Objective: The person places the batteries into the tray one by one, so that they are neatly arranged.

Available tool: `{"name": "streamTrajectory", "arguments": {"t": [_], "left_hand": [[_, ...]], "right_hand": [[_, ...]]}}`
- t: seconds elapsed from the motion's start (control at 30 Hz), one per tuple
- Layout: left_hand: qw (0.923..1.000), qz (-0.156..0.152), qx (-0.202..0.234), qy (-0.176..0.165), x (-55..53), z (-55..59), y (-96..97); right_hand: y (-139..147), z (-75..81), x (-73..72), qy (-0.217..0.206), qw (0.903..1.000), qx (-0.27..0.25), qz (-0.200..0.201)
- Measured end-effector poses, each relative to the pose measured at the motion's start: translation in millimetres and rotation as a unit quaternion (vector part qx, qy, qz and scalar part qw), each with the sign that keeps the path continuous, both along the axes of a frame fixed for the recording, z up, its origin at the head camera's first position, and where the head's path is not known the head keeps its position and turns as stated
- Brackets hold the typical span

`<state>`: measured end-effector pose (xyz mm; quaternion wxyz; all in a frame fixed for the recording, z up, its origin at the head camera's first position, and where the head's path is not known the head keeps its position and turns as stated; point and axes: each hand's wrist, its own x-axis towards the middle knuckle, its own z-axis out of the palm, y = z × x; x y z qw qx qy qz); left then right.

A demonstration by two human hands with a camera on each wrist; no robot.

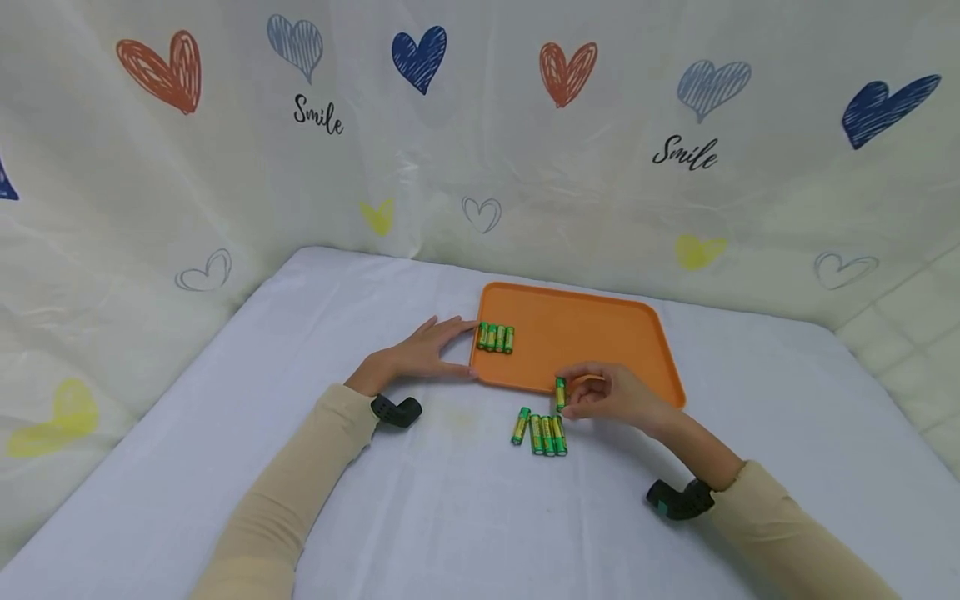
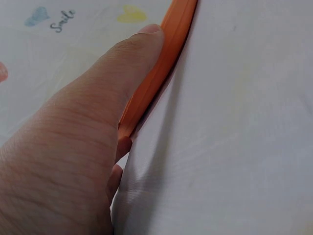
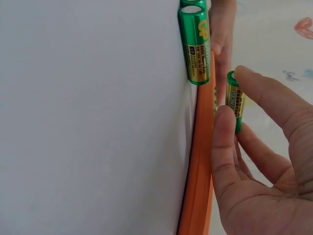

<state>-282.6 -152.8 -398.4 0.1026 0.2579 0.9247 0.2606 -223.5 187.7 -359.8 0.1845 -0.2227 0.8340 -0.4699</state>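
My right hand (image 1: 611,395) pinches one green and gold battery (image 1: 560,394) between thumb and fingertips, at the near rim of the orange tray (image 1: 592,329). In the right wrist view the pinched battery (image 3: 235,100) stands roughly upright beside the tray's edge. My left hand (image 1: 427,348) is spread at the tray's left side, thumb and fingertips at the rim. From the left wrist, the thumb (image 2: 132,54) lies along the orange rim (image 2: 168,46). Several batteries (image 1: 496,337) sit side by side in a row inside the tray's left end.
On the white cloth in front of the tray lie several more batteries (image 1: 548,435), close together, with a single battery (image 1: 521,426) slightly apart on their left. A white curtain (image 1: 480,150) printed with hearts hangs behind the table (image 1: 420,517).
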Motion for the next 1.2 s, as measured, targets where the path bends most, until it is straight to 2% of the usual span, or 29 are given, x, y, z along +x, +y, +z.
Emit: {"name": "streamTrajectory", "arguments": {"t": [0.33,0.63,1.2], "left_hand": [[1.0000,-0.001,0.002,0.001,-1.3,0.7,2.4],[1.0000,-0.002,-0.002,0.006,-3.2,4.9,0.9],[1.0000,-0.004,0.004,-0.001,-6.8,-2.4,-1.6]], "right_hand": [[-11,1.9,-14.3,-0.006,0.9998,0.008,-0.019],[-27,-1.2,-39.9,-0.012,0.9993,-0.003,-0.034],[-59,-2.9,-76.6,-0.027,0.9981,0.030,-0.047]]}}
